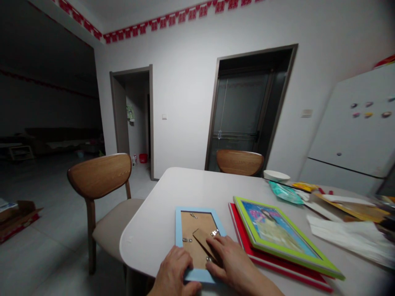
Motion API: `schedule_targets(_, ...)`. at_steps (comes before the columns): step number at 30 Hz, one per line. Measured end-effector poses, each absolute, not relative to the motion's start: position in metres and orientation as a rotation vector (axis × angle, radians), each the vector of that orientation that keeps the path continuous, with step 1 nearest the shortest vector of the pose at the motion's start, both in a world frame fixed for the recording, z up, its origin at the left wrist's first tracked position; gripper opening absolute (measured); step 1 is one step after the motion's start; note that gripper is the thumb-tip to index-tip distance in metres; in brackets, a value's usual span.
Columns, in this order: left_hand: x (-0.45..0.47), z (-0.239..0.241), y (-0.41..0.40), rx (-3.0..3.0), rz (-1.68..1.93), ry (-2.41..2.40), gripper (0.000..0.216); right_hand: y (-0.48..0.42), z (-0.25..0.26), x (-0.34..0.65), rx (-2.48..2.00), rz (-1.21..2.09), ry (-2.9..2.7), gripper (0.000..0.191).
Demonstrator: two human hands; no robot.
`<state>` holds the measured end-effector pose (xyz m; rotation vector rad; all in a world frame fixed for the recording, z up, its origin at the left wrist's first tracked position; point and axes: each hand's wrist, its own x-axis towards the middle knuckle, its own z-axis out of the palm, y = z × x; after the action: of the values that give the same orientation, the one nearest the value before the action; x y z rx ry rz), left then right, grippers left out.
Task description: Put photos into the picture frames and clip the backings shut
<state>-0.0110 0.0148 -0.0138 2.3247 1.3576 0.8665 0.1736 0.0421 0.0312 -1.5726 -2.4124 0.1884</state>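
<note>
A light-blue photo frame [178, 226] lies face down on the white table, its brown backing board [191, 222] facing up. Small metal clips [187, 239] sit along the edges of the board, and a hinged stand [202, 238] juts up from its middle. My left hand [175, 267] grips the lower left corner, fingers curled over the side and thumb at the bottom edge. Across the lower right part rests my right hand [230, 261], its fingers bent over the right side near a clip and its thumb by the bottom clip. It partly hides the stand.
Right of my hands, a green photo frame [321, 263] with a picture lies on a red frame [237, 224]. Beyond are a teal packet [285, 192], a white bowl [277, 176] and white paper [348, 234]. Wooden chairs [101, 174] [240, 162] stand around the table [148, 230].
</note>
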Motion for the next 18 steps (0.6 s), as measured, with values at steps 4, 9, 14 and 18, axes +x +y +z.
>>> schedule_targets(4, -0.011, -0.011, 0.012, 2.294, 0.882, 1.358, 0.023, 0.039, 0.034, 0.174, -1.609, 0.224, -2.439, 0.031)
schedule_targets(9, -0.013, -0.006, 0.010, 2.299, 0.838, 1.353, 0.024, 0.044, 0.034, 0.164, -1.689, 0.118, -2.403, 0.030)
schedule_targets(14, -0.013, -0.007, 0.010, 2.283, 0.837, 1.354, 0.025, 0.054, 0.035, 0.140, -1.467, 0.132, -2.507, 0.020)
schedule_targets(18, -0.013, -0.007, 0.010, 2.285, 0.854, 1.312, 0.027, 0.062, 0.036, 0.121, -1.348, 0.178, -2.594, 0.025)
